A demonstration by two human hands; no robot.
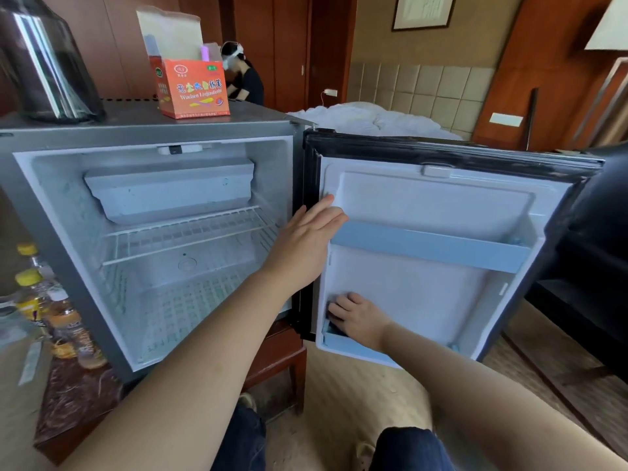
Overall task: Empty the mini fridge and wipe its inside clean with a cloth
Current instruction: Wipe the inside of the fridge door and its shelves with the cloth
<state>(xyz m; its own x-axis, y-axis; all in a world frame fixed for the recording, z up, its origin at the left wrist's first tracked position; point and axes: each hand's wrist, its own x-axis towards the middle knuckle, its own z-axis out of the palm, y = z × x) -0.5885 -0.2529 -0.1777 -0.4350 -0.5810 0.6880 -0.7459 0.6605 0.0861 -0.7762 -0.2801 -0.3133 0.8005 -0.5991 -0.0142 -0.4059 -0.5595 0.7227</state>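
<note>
The grey mini fridge [68,212] stands open on a low table, its white inside holding only a wire shelf [190,232] and a small freezer box [170,192]. Its door [441,205] swings out to the right, with a pale blue door shelf [431,246] across it. My left hand [306,243] lies flat with fingers apart against the hinge edge of the door. My right hand [356,317] is down in the lower door bin, pressing a dark cloth [334,329] that is mostly hidden under the fingers.
Several yellow-capped drink bottles [37,300] stand on the table left of the fridge. On top of the fridge sit an orange carton [193,86] and a dark glass vessel [44,59]. A bed and another person are behind. My knees are below the door.
</note>
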